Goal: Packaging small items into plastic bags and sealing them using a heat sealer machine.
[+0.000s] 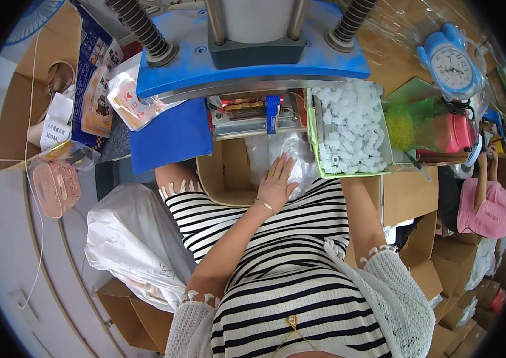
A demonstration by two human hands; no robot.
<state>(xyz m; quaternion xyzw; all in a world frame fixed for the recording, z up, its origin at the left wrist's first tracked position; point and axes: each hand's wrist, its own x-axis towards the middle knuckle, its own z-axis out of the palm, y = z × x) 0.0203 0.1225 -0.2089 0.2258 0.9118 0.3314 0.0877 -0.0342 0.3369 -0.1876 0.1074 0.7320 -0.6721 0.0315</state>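
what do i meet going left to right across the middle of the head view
Pink basket, blue sheet, left hand, green-rimmed tray of small white pieces, pink container.

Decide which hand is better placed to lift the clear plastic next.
Left hand, probably: it rests on the clear plastic, while the green tray hides the right hand, with just the right forearm showing.

An open cardboard box (pixel 222 164) holds crumpled clear plastic (pixel 302 158).
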